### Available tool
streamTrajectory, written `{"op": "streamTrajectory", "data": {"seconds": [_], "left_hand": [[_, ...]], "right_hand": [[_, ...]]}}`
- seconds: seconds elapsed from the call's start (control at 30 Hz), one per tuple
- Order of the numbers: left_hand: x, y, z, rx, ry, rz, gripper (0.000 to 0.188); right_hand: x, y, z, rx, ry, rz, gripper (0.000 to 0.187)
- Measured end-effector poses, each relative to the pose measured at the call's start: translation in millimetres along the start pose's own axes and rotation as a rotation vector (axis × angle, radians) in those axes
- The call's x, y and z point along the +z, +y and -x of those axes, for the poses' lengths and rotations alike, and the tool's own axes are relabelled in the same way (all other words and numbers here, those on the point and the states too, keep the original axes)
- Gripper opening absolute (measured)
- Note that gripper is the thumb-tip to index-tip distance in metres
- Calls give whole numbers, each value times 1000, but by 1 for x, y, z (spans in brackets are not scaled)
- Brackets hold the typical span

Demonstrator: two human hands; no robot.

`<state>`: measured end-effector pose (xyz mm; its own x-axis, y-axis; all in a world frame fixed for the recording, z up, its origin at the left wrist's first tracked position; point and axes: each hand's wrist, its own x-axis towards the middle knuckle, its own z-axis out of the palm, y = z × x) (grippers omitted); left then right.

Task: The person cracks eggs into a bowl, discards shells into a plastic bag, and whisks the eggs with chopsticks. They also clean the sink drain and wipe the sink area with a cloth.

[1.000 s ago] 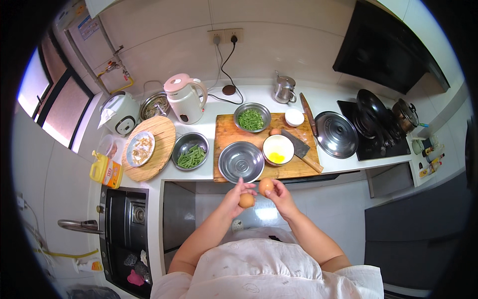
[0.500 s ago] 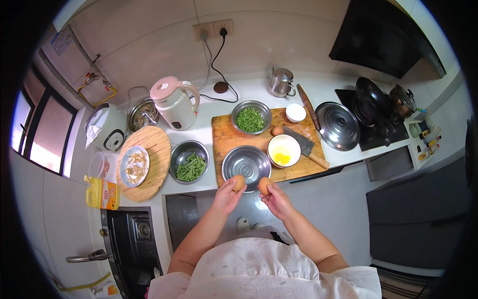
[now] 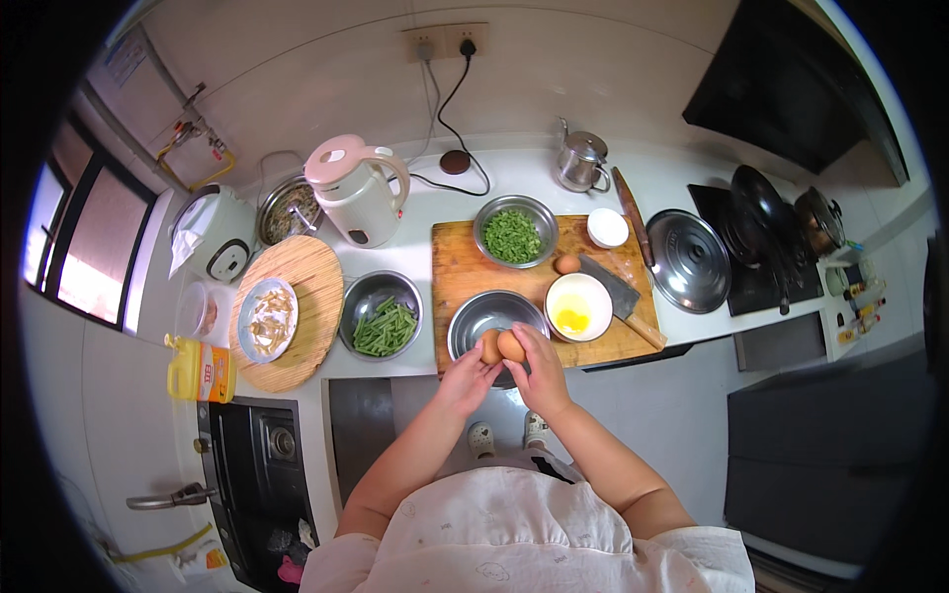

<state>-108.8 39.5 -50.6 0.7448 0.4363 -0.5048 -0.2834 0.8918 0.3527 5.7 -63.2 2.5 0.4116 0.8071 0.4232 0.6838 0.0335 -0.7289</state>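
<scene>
Left hand [image 3: 466, 381] grasps brown egg [image 3: 489, 346], right hand [image 3: 540, 370] grasps second brown egg [image 3: 511, 346]; shells seem to touch, above near part of steel bowl [image 3: 482, 314] on wooden cutting board [image 3: 457, 263]. We'd best grip lightly, fingertips clear of meeting shells, any tap short and firm. Over bowl, we'd catch drips; white bowl [image 3: 578, 290] with yolk [image 3: 570, 319] stands just right.

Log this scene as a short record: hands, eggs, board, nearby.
left hand: holds a brown egg
right hand: holds a second egg
egg spacing: side by side, seemingly touching
beyond hands: steel bowl, partly hidden
on cutting board: steel bowl, greens bowl, white bowl with yellow contents, third egg, cleaver
left of board: green bean bowl
</scene>
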Motion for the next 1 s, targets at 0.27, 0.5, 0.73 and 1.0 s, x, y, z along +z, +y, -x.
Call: {"op": "streamTrajectory", "data": {"seconds": [0.27,0.5,0.73,1.0], "left_hand": [[7,-9,-8,85,84,62,30],[8,-18,-16,128,104,83,31],[5,-14,-16,159,175,11,30],[0,12,-12,180,100,-186,30]], "right_hand": [[-9,8,-20,-58,-52,12,53],[-5,24,-28,-98,-214,-26,52],[-2,57,-28,613,-136,-748,43],[-23,53,-43,1203,-338,-1411,26]]}}
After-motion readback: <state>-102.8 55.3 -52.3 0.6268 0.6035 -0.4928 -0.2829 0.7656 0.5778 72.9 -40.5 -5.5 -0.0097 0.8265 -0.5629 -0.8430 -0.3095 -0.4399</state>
